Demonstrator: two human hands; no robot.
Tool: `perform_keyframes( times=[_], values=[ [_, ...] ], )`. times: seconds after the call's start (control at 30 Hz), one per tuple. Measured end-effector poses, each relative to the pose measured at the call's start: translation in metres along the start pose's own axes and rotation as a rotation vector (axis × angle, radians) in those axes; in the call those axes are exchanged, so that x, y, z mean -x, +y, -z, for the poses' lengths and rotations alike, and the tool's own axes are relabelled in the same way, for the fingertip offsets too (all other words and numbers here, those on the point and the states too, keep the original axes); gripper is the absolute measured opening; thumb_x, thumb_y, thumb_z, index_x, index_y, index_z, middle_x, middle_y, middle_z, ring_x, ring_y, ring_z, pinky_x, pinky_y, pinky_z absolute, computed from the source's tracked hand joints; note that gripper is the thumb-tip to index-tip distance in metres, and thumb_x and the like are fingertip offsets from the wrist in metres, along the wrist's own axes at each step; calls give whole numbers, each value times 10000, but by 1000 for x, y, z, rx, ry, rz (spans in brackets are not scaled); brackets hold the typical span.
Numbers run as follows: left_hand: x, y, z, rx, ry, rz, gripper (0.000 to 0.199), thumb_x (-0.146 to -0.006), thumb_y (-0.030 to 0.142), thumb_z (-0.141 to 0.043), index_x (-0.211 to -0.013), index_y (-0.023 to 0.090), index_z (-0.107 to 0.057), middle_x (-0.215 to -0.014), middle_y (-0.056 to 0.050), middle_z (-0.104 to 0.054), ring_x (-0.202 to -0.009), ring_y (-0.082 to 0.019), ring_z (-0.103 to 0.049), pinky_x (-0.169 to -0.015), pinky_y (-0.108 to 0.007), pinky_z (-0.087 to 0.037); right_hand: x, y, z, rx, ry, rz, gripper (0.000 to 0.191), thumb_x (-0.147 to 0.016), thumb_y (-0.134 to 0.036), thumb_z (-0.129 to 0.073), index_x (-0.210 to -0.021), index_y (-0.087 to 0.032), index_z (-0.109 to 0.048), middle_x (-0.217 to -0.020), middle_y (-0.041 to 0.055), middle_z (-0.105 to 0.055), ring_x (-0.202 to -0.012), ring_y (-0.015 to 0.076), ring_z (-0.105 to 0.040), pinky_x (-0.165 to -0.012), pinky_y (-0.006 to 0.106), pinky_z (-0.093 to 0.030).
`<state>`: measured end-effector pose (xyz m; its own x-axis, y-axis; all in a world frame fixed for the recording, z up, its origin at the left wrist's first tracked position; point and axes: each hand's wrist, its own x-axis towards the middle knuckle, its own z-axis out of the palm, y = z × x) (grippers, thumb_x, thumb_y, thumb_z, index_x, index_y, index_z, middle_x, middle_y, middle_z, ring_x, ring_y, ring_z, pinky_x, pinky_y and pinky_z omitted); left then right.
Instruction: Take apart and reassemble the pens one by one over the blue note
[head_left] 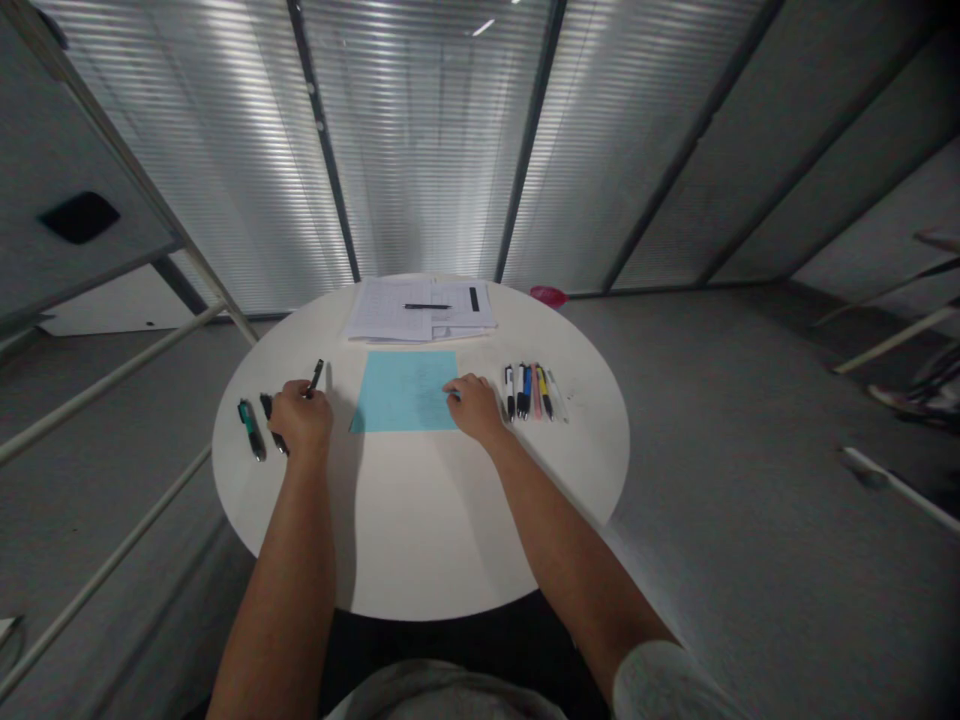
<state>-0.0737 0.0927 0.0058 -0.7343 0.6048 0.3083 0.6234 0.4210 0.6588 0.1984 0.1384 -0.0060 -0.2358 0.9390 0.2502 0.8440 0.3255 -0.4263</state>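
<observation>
My left hand (301,415) is closed around a black pen (316,376), whose upper end sticks out above the fingers. It is over the left side of the table, beside another dark pen (279,440) that it partly covers. A green and black pen (251,430) lies just left of that. On the right edge of a light blue sheet of paper (390,392) rests my right hand (478,408), its fingers curled together. Something small seems to show at its fingertips, but I cannot make out what. Faint marks are visible on the sheet near those fingertips.
A round white table (420,520) bears everything. Printed papers (386,312) lie at its far side with a black pen (427,306) on top. Several pens (528,392) lie in a row at right. A metal-framed rack (150,365) stands left; glass partitions with blinds stand behind.
</observation>
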Motion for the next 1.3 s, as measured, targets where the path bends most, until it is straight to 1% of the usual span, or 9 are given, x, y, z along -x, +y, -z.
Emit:
perform_keyframes(
  times=[0.13, 0.23, 0.33, 0.47, 0.53, 0.63, 0.77, 1.13, 1.3],
  values=[
    [7, 14, -8, 421, -74, -64, 309, -801, 349, -591, -1024, 158, -686, -956, -85, -705, -880, -209, -650, -842, -343, -492, -3, -1, -1, -268, 158, -66, 254, -886, -242, -502, -1080, -234, -665, -1004, 38, -678, -929, 176, -589, -880, 318, -433],
    [24, 32, -14, 750, -348, -96, 325, -721, 378, -692, -951, 149, -701, -846, -57, -707, -770, -170, -636, -748, -291, -490, -8, -3, -1, -702, 206, -142, 303, -919, -390, -444, -1092, -217, -623, -801, -2, -661, -716, 133, -585, -703, 259, -464],
    [42, 45, -19, 816, -541, -166, 248, -687, 375, -735, -821, 166, -724, -848, -53, -720, -789, -172, -637, -770, -288, -474, -11, -6, -1, -1029, 158, -201, 345, -885, -484, -454, -943, -196, -636, -547, -47, -550, -480, 105, -472, -489, 221, -372],
    [52, 48, -25, 891, -680, -173, 251, -663, 370, -774, -812, 174, -723, -878, -61, -729, -827, -180, -642, -796, -296, -467, -12, -10, -1, -1168, 96, -260, 293, -781, -483, -585, -795, -195, -638, -452, -68, -483, -389, 75, -377, -395, 210, -244],
    [52, 47, -28, 941, -695, -132, 279, -653, 367, -789, -837, 171, -716, -865, -55, -720, -791, -164, -629, -764, -287, -461, -12, -9, -2, -1213, 100, -279, 284, -763, -476, -600, -795, -196, -636, -455, -70, -486, -384, 67, -371, -387, 204, -225],
    [49, 45, -33, 989, -661, -61, 292, -673, 370, -776, -864, 161, -705, -710, -12, -649, -646, -119, -553, -654, -261, -421, -13, -7, -2, -1273, 127, -311, 290, -746, -476, -615, -809, -194, -634, -456, -77, -477, -382, 59, -361, -381, 195, -220],
    [43, 41, -37, 989, -618, -11, 262, -696, 395, -741, -773, 149, -690, -579, 18, -536, -554, -101, -467, -563, -248, -355, -14, -3, -3, -1318, 128, -345, 302, -732, -480, -636, -829, -194, -634, -467, -83, -475, -385, 52, -364, -380, 183, -228],
    [44, 45, -33, 1085, -687, 104, 311, -628, 392, -792, -790, 147, -691, -706, -11, -615, -515, -82, -477, -520, -249, -357, -16, 0, -6, -1369, 96, -394, 386, -740, -561, -627, -846, -190, -628, -540, -59, -531, -385, 52, -405, -368, 185, -249],
    [42, 43, -33, 1126, -701, 129, 281, -612, 335, -800, -799, 150, -698, -711, -12, -619, -512, -81, -485, -509, -242, -357, -16, 0, -6, -1388, 76, -392, 344, -690, -500, -681, -821, -185, -634, -575, -47, -559, -386, 48, -412, -369, 188, -239]
  ],
)
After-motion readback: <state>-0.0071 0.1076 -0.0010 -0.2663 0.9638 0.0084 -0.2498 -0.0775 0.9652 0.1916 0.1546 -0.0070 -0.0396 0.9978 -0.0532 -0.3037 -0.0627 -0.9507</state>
